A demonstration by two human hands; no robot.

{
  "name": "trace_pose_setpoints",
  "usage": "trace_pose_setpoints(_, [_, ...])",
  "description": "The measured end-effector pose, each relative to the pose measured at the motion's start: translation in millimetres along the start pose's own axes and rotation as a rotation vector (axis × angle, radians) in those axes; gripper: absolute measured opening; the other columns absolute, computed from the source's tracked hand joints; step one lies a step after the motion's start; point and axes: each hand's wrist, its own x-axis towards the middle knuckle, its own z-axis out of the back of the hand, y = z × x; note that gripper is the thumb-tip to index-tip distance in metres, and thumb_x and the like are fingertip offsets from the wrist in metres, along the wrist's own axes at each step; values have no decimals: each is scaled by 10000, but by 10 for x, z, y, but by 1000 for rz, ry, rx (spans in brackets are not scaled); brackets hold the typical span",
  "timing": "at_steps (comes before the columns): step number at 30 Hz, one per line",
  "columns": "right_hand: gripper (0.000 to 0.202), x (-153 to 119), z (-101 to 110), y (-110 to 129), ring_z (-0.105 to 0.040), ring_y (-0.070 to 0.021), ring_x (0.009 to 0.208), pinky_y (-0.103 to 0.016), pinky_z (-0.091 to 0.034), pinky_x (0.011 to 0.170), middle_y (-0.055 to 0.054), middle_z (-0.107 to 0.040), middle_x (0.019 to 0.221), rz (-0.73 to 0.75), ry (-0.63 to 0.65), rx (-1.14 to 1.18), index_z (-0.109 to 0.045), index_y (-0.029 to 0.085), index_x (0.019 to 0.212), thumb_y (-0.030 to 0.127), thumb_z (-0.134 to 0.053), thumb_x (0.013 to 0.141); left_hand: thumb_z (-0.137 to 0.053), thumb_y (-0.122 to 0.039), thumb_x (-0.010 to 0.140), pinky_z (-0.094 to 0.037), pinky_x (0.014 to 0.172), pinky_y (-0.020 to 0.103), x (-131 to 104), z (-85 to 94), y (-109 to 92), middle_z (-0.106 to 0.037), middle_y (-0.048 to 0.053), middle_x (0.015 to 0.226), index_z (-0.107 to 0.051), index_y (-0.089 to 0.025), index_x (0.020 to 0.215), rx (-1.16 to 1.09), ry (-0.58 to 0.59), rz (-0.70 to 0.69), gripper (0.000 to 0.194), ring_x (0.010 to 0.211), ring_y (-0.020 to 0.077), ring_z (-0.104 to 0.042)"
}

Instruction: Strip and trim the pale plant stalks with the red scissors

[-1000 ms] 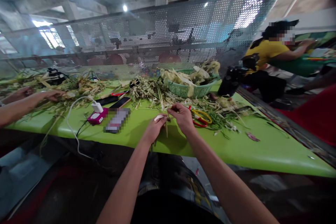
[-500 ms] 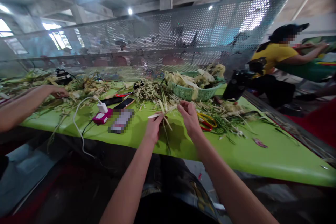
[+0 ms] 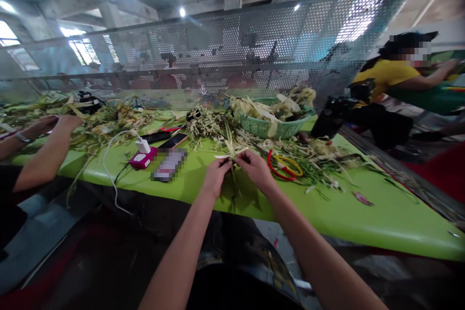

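Both my hands meet above the front part of the green table. My left hand (image 3: pixel 215 178) pinches a small bunch of pale dried leaf strips (image 3: pixel 230 147), which look like husk, near where the strips cross. From the other side my right hand (image 3: pixel 257 170) grips the same bunch, fingertips close to the left ones. Pale strip ends fan out above the fingers, and darker stems hang below toward the table edge. Just right of my right hand lie red and yellow looped handles (image 3: pixel 286 167), as of scissors; their blades are hidden in the leaf scraps.
A green plastic basket (image 3: pixel 272 128) of husks stands behind my hands, amid scattered leaf scraps (image 3: pixel 327 174). To the left lie a phone (image 3: pixel 173 141), a blurred-out device (image 3: pixel 169 165) and a magenta power socket (image 3: pixel 141 159) with a white cable. A co-worker's hands (image 3: pixel 54 126) work at far left.
My right hand has come left and down onto the leaf strips, beside my left hand. The co-worker at left now has both hands together, raised over the leaves.
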Motion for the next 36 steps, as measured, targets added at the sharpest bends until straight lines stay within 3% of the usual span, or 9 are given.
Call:
trace_pose_setpoints(8, [119,-22,2,127,-485,-165,650,-278,-361,605,-7,-543,689,105,-49,-215,-499,205,719,268,-538,813,-747,-187,608,-386,567,206,-21,-7,-50,-644,3,675,-699,-125,828,-89,-57,45,233,543,71,-501])
trace_pose_setpoints(13, [145,-15,5,97,-532,-149,595,-271,-415,573,1,-577,679,-7,-33,-34,-548,204,760,332,-560,828,-753,-183,624,-408,577,207,-45,-13,-85,-637,-3,693,-675,-124,876,-142,-28,98,271,545,68,-518])
trace_pose_setpoints(17, [238,5,17,62,-553,-151,609,-265,-446,550,-11,-618,692,-119,74,195,-633,186,783,424,-612,785,-742,-160,636,-441,691,235,-51,-24,-73,-683,12,844,-632,-165,1011,-111,2,13,391,710,113,-603])
trace_pose_setpoints(20, [249,9,18,63,-568,-154,638,-273,-455,596,-17,-656,719,-112,67,226,-679,178,823,416,-646,757,-735,-181,651,-441,712,253,-50,-19,-65,-686,18,917,-612,-185,1023,-46,5,-15,392,788,143,-619])
trace_pose_setpoints(23, [210,2,17,89,-605,-181,722,-314,-474,704,-28,-693,778,-83,32,210,-700,186,841,366,-661,740,-713,-292,704,-440,670,257,-43,-4,-57,-667,20,877,-619,-174,944,-3,-24,-19,284,754,143,-606])
trace_pose_setpoints(27, [176,-9,14,126,-617,-204,773,-341,-471,755,-33,-699,804,-64,21,193,-706,196,830,337,-664,734,-728,-338,691,-430,644,248,-37,-1,-49,-638,5,779,-615,-163,884,-9,-84,-56,284,667,114,-578])
trace_pose_setpoints(36, [288,6,20,53,-470,-132,575,-261,-375,563,17,-554,611,-170,3,283,-607,179,677,457,-661,729,-746,-333,674,-431,683,246,-66,-42,-58,-638,1,804,-621,-175,879,25,-30,-66,288,684,112,-566])
